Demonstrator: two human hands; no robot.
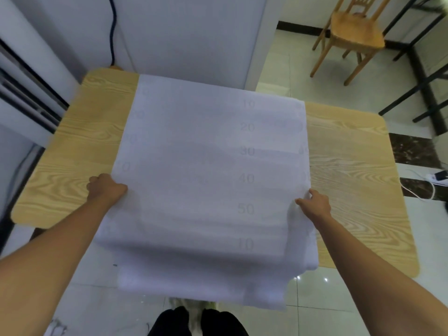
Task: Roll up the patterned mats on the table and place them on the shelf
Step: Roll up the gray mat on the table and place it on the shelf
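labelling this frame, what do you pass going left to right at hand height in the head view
left hand gripping the edge → mat stack → right hand pinching the other edge → bare table → power strip on the floor

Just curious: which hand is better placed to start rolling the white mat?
Left, narrowly: the left hand grips the mat with curled fingers, while the right hand only pinches its edge. Rolling likely needs both.

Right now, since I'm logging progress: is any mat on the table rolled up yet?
No, the white mats lie flat across the wooden table, with the left hand and right hand gripping their side edges.
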